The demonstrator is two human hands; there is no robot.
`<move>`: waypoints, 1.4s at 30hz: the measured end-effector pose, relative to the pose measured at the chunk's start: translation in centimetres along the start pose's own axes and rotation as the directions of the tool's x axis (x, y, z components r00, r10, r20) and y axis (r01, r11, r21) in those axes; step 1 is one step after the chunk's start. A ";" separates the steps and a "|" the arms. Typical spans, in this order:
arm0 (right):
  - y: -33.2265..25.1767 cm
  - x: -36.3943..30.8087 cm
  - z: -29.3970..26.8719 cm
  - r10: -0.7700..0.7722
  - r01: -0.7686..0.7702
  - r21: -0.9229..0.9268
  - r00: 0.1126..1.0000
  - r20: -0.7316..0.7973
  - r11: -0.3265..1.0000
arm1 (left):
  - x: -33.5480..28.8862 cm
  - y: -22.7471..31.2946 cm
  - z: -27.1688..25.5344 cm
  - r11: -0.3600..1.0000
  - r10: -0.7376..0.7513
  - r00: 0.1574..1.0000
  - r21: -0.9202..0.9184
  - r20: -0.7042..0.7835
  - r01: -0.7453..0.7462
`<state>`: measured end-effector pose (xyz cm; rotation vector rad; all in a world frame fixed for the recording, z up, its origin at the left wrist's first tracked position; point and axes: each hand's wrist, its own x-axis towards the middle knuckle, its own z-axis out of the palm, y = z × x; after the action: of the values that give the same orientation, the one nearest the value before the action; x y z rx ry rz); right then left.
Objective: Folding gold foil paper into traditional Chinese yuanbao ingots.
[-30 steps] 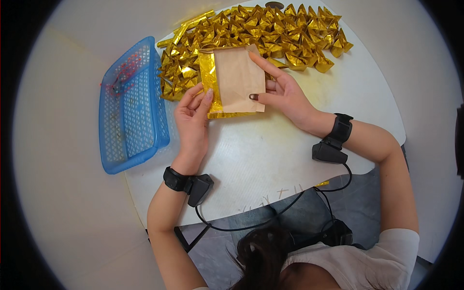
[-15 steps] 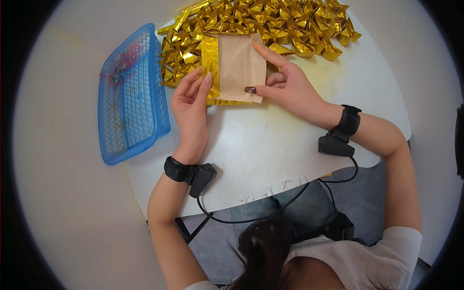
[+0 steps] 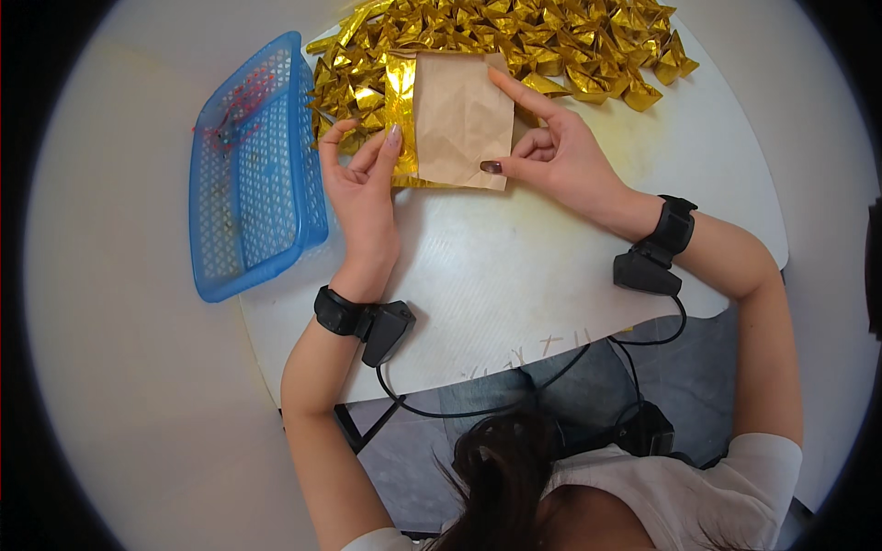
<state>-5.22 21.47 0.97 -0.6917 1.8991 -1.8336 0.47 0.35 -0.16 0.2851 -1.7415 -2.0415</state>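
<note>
A sheet of gold foil paper (image 3: 400,87) is held up at the far side of the table, its plain brown back (image 3: 464,119) facing up and a gold strip showing along the left. My left hand (image 3: 365,179) pinches the lower left edge, thumb on the gold strip and index finger raised off it. At the right edge, my right hand (image 3: 560,151) grips the sheet, with its thumb near the lower corner and index finger stretched toward the upper corner. The other right fingers curl beside the edge. Some left fingertips are hidden behind the sheet.
A heap of folded gold foil pieces (image 3: 588,50) covers the far side of the white table (image 3: 514,275). To the left stands a blue plastic basket (image 3: 266,266) with red netting-like material (image 3: 241,110) in it. Black wrist devices (image 3: 386,331) trail a cable (image 3: 459,416) past the near edge.
My left index finger has lifted away from the sheet's edge, and the left fingers are more spread. The sheet and right hand sit slightly higher in view, along with the whole scene.
</note>
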 end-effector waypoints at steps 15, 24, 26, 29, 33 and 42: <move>0.7 0.3 -0.4 -0.032 0.033 0.017 0.998 -0.062 0.999 | -0.4 0.7 0.8 0.980 -0.072 0.972 0.198 0.226 0.026; 0.2 0.2 -0.3 -0.070 0.073 0.077 0.997 -0.039 0.994 | -0.8 0.6 1.0 0.989 -0.114 0.952 0.128 0.284 0.080; 0.1 0.2 -0.3 -0.084 0.087 0.085 0.996 -0.036 0.993 | -0.9 0.6 1.1 0.996 -0.090 0.937 0.053 0.337 0.076; 0.1 0.2 -0.4 -0.094 0.096 0.094 0.995 -0.026 0.991 | -0.9 0.3 1.3 0.999 -0.027 0.935 0.038 0.353 0.015; 0.2 0.2 -0.3 -0.137 0.142 0.105 0.989 -0.047 0.984 | -1.2 0.8 1.9 0.999 -0.036 0.913 0.013 0.406 0.033; -0.2 0.1 0.0 -0.233 0.238 0.053 0.969 -0.087 0.970 | -0.9 -0.1 0.3 0.969 -0.184 0.930 -0.102 0.318 0.227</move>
<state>-5.31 21.39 1.17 -0.8664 1.8663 -2.0857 1.15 1.03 -0.33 0.1150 -1.7984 -2.4563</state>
